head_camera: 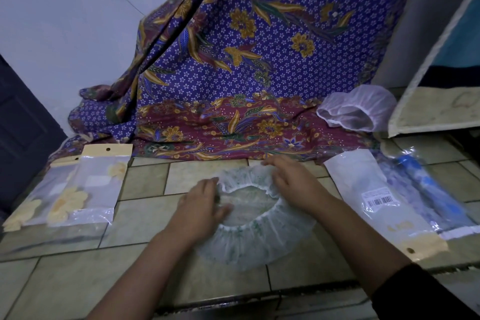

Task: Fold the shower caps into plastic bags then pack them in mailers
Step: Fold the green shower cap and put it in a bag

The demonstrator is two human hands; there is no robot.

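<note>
A clear shower cap point(249, 239) with green print lies spread on the tiled floor, its elastic opening facing up. My left hand point(202, 205) rests flat on its left rim, fingers apart. At the far right rim, my right hand point(291, 182) presses down with its fingers slightly curled. A second, plain white shower cap point(355, 109) lies at the back right. Plastic bags with cream header cards point(96, 184) and yellow flower shapes inside lie to the left. To the right lies a white mailer point(363, 184) beside a barcode-labelled plastic bag point(415, 200) holding something blue.
A purple and maroon batik cloth point(233, 86) hangs down and spreads over the floor behind the cap. A framed panel point(426, 101) leans at the right. A dark door point(23, 132) stands at the left. Tiled floor point(78, 280) shows in front.
</note>
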